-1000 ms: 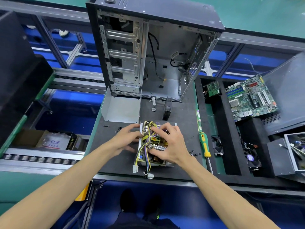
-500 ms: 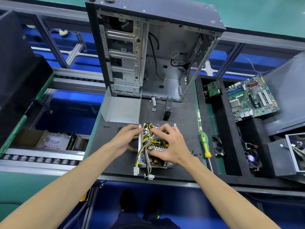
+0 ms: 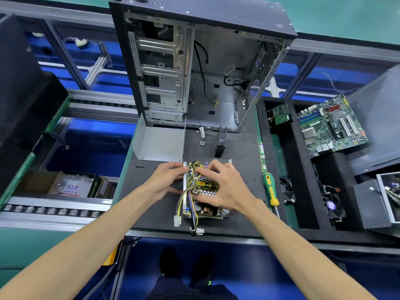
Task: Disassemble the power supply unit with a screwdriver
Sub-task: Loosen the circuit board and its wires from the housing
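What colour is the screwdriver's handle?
Green and yellow screwdriver, seen best in the head view.

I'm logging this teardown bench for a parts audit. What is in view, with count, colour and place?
power supply unit: one, open, yellow and black wires, centre of the mat
screwdriver: one, green and yellow, right of the unit
metal cover: one, silver, behind the unit
computer case: one, black and silver, upright at the back
motherboard: one, green, right trays
small board: one, green, right trays
left hand: at the unit's left edge
right hand: gripping the unit's board
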`<action>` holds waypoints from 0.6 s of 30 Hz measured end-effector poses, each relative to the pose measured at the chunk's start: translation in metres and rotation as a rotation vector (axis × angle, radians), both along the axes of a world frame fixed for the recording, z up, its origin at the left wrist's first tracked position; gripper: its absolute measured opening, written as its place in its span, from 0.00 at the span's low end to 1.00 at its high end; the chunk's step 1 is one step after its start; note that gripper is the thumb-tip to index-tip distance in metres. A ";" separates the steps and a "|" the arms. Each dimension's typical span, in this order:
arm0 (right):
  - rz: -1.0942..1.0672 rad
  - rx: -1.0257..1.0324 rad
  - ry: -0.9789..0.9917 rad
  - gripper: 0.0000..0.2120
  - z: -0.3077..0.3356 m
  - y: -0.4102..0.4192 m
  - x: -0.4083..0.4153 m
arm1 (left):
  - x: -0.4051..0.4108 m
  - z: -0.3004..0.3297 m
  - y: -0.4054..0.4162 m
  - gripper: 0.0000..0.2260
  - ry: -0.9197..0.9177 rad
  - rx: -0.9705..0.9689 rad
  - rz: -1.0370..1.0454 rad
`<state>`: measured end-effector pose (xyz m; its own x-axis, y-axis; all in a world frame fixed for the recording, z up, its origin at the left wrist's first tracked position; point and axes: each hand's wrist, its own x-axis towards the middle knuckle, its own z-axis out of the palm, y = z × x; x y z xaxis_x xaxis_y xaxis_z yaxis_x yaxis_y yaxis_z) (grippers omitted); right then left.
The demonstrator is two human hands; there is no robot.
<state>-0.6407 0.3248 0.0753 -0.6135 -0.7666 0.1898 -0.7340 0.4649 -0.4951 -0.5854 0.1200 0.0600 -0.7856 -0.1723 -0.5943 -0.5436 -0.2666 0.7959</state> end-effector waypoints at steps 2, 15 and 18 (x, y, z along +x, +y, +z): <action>-0.021 0.029 -0.011 0.33 0.000 -0.003 0.000 | -0.003 0.002 0.000 0.12 0.000 -0.012 -0.003; 0.014 0.126 -0.044 0.34 0.016 -0.008 -0.010 | -0.006 0.003 -0.007 0.10 0.004 -0.035 -0.048; 0.081 0.158 -0.055 0.34 0.020 -0.005 -0.015 | -0.006 0.005 -0.009 0.10 0.017 -0.029 -0.055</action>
